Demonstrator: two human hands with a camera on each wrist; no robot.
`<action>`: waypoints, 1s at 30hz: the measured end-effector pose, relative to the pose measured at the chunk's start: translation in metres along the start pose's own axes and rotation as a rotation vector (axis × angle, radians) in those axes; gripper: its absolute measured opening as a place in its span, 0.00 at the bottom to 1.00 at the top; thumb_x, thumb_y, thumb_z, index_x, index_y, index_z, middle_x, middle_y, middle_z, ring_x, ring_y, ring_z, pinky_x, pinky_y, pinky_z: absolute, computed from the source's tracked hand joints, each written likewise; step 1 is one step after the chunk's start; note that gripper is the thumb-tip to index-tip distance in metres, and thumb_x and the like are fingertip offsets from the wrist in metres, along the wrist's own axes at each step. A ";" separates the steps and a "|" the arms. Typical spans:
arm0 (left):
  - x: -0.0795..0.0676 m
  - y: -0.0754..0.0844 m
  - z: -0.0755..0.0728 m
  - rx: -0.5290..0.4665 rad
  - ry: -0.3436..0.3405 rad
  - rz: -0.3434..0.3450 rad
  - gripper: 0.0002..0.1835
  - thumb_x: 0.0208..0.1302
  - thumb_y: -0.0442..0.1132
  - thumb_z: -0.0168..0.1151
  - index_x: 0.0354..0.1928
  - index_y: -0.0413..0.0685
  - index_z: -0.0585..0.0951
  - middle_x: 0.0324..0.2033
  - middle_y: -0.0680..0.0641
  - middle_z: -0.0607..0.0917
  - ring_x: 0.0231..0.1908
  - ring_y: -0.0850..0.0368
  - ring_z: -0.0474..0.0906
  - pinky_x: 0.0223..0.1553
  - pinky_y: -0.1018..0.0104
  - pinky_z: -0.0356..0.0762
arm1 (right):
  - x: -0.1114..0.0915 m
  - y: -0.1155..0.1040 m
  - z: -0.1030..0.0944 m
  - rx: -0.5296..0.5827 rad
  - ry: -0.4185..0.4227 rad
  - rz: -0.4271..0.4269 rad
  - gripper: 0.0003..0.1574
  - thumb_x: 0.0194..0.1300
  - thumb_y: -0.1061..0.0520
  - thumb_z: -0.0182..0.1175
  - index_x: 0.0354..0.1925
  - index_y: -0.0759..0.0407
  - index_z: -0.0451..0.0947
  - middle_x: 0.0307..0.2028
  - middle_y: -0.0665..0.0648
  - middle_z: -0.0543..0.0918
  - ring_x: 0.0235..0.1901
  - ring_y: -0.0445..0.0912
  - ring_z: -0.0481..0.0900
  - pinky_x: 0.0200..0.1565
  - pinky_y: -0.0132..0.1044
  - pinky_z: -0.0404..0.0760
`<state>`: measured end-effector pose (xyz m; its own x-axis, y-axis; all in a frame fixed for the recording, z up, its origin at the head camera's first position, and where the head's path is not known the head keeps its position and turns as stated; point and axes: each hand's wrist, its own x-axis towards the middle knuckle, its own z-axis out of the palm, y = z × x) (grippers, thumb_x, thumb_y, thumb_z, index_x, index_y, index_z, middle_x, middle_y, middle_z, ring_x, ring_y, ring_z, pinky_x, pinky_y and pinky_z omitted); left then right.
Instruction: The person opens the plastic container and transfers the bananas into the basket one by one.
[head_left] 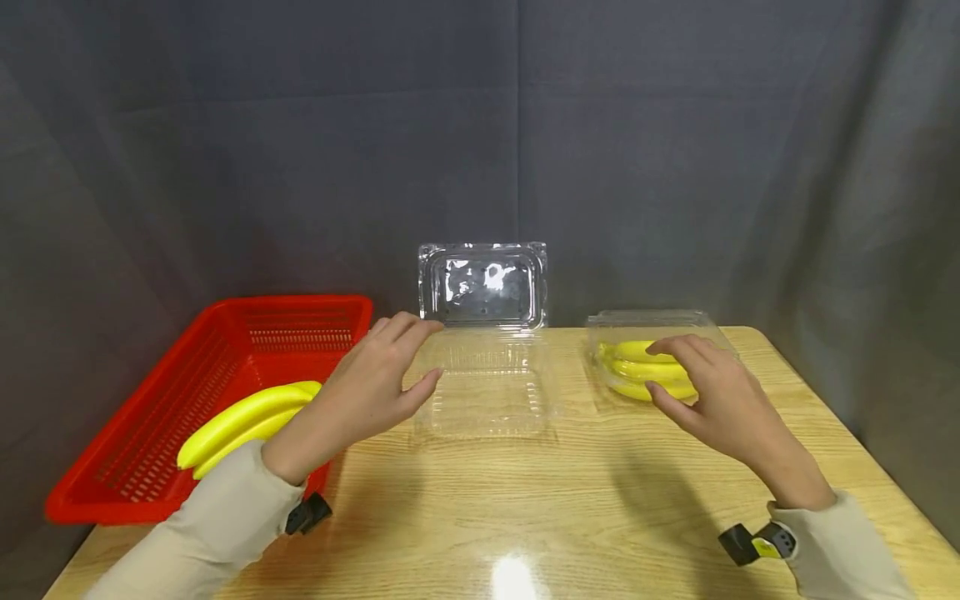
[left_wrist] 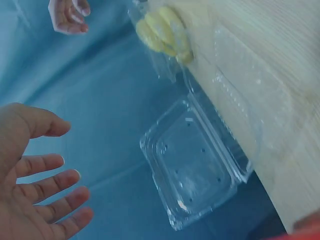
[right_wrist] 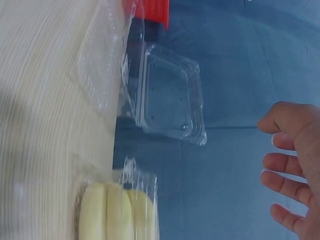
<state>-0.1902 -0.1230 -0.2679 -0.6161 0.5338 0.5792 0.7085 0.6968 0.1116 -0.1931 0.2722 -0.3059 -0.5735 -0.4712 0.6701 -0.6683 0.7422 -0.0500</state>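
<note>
A clear plastic clamshell box lies in the middle of the table, its lid standing up behind it; nothing is inside. My left hand hovers between this box and the red basket, fingers parted and holding nothing. Over at the right, a second clamshell box contains several yellow bananas. Just in front of and above it hangs my right hand, its fingers loosely bent around air. In the left wrist view the left hand's fingers are spread apart.
A red plastic basket with slotted walls stands on the left, with yellow bananas in it, partly behind my left forearm. The wooden table ends at a dark grey curtain at the back.
</note>
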 end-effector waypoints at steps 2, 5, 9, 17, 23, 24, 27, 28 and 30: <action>0.008 0.004 0.005 0.002 -0.005 0.027 0.22 0.58 0.37 0.65 0.55 0.37 0.76 0.46 0.43 0.79 0.44 0.47 0.74 0.44 0.56 0.76 | -0.003 0.005 -0.002 -0.018 0.005 -0.003 0.25 0.50 0.58 0.67 0.48 0.63 0.76 0.43 0.58 0.81 0.43 0.55 0.78 0.41 0.54 0.75; 0.019 0.009 0.012 0.005 -0.023 0.059 0.21 0.59 0.37 0.65 0.54 0.38 0.77 0.46 0.44 0.80 0.45 0.47 0.75 0.47 0.56 0.76 | -0.007 0.011 -0.004 -0.039 0.007 -0.005 0.24 0.49 0.58 0.68 0.47 0.63 0.77 0.42 0.58 0.81 0.41 0.54 0.79 0.37 0.54 0.76; 0.030 0.016 0.019 0.014 -0.063 0.080 0.20 0.60 0.38 0.65 0.54 0.39 0.78 0.46 0.44 0.81 0.47 0.49 0.76 0.51 0.56 0.75 | -0.011 0.019 -0.005 -0.054 0.003 -0.001 0.24 0.47 0.60 0.69 0.45 0.62 0.77 0.40 0.58 0.81 0.38 0.55 0.80 0.35 0.53 0.76; 0.053 0.031 0.035 0.092 -0.160 0.121 0.18 0.61 0.40 0.64 0.52 0.41 0.77 0.42 0.46 0.80 0.41 0.49 0.76 0.42 0.60 0.77 | -0.021 0.040 -0.007 -0.044 0.000 -0.009 0.23 0.46 0.63 0.69 0.43 0.63 0.78 0.39 0.58 0.83 0.38 0.55 0.80 0.35 0.50 0.77; 0.070 0.039 0.045 0.125 -0.258 0.127 0.18 0.63 0.42 0.63 0.53 0.43 0.76 0.44 0.45 0.79 0.41 0.50 0.75 0.39 0.61 0.77 | -0.028 0.055 -0.010 -0.061 -0.004 -0.020 0.21 0.47 0.63 0.69 0.43 0.63 0.78 0.38 0.59 0.83 0.40 0.57 0.80 0.38 0.53 0.76; 0.072 0.040 0.048 0.124 -0.268 0.133 0.18 0.64 0.42 0.62 0.54 0.43 0.76 0.45 0.45 0.79 0.42 0.50 0.75 0.41 0.60 0.77 | -0.029 0.056 -0.011 -0.068 -0.008 -0.014 0.21 0.46 0.62 0.69 0.43 0.63 0.78 0.38 0.59 0.83 0.40 0.57 0.80 0.38 0.53 0.76; 0.079 0.041 0.058 0.116 -0.273 0.163 0.18 0.65 0.42 0.61 0.53 0.42 0.76 0.45 0.45 0.79 0.43 0.49 0.76 0.41 0.60 0.77 | -0.032 0.062 -0.013 -0.093 -0.030 0.017 0.22 0.46 0.63 0.69 0.43 0.63 0.78 0.38 0.59 0.83 0.40 0.56 0.80 0.38 0.53 0.77; 0.080 0.041 0.062 0.111 -0.270 0.177 0.17 0.64 0.42 0.62 0.53 0.42 0.77 0.45 0.45 0.79 0.42 0.50 0.76 0.41 0.61 0.77 | -0.034 0.064 -0.013 -0.102 -0.038 0.029 0.22 0.46 0.63 0.70 0.43 0.62 0.78 0.38 0.59 0.83 0.40 0.56 0.80 0.38 0.53 0.77; 0.083 0.042 0.071 0.105 -0.254 0.211 0.17 0.64 0.41 0.62 0.51 0.42 0.77 0.44 0.45 0.80 0.42 0.50 0.76 0.41 0.61 0.77 | -0.037 0.067 -0.013 -0.117 -0.054 0.048 0.22 0.46 0.63 0.70 0.42 0.62 0.78 0.38 0.59 0.83 0.40 0.56 0.80 0.37 0.54 0.77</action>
<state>-0.2358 -0.0160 -0.2724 -0.5347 0.7645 0.3602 0.7986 0.5965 -0.0805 -0.2105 0.3454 -0.3239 -0.6302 -0.4563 0.6282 -0.5816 0.8135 0.0074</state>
